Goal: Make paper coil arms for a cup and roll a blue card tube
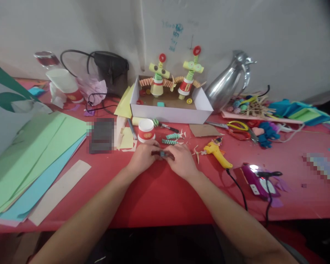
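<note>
Close together over the red table, my left hand and my right hand both pinch a small blue-green piece. It is mostly hidden by my fingers, and its exact kind is too small to make out. Just beyond my left hand stands an upside-down red and white paper cup. Two green pleated paper strips lie past my right hand, beside a black marker. To the right of that hand rests a yellow hot glue gun with a black cord.
At the back, a white box holds two paper-cup figures. A steel jug leans at its right. Scissors, a purple power strip and craft scraps lie right; green paper sheets and a dark phone-like slab lie left.
</note>
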Motion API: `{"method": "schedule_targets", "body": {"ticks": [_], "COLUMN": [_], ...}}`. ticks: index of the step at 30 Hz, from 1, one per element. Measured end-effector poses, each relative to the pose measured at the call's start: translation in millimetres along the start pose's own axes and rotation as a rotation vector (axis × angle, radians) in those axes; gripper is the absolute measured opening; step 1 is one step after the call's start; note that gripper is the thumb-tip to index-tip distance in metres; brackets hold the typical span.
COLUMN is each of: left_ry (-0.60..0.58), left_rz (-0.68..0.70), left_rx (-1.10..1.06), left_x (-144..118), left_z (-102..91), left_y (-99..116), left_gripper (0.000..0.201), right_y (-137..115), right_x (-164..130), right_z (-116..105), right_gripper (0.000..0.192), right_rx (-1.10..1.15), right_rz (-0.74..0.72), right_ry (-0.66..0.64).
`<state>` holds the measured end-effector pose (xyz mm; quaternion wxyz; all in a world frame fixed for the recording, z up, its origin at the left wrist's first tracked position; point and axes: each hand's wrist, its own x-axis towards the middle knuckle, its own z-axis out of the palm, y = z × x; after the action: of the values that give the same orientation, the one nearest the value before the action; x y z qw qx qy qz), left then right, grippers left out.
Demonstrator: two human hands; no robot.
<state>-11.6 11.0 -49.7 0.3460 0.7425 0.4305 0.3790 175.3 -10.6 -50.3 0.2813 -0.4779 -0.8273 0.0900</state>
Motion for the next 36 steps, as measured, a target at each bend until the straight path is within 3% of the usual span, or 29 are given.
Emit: {"method": "schedule_targets", "body": {"ticks": [7,15,19,24,28,36], "left_ry": [-0.02,-0.012,0.01,-0.006,0.056,0.143], "left_rz": [-0.066,-0.106,-0.169,-0.297,-0.255,-0.254], "left_rx": [-0.024,-0.084,-0.164,-0.48,-0.603,-0.683], "left_x": [1.6,1.4,0.2,-2.3,-4.2,-7.4], "left_z": [-3.6,-4.6,-7.2,-7.3,-4.0,-0.5], "left_y": [-2.9,1.5,8.9,21.9,28.4,33.7], "left_gripper": [0.021,0.02,0.021,0.027,0.032,0.035], "right_y": [5.8,6.9,0.5,-3.9,-6.3,-17.7], "right_x": [1.8,-0.1,1.3,4.9,5.7,4.4], "right_z": [-1.5,0.2,-2.8,-8.1,-8.8,-13.5], "right_gripper": [0.016,0.018,0.016,0.018,0.02,0.017], "right_rx": [0.1,0.148,0.359,0.801,0.971,1.03], "right_rz": [-0.014,-0.074,0.093,0.34,0.382,0.394], "right_ry": [-0.035,0.019,0.071,0.057,0.09,0.169]}}
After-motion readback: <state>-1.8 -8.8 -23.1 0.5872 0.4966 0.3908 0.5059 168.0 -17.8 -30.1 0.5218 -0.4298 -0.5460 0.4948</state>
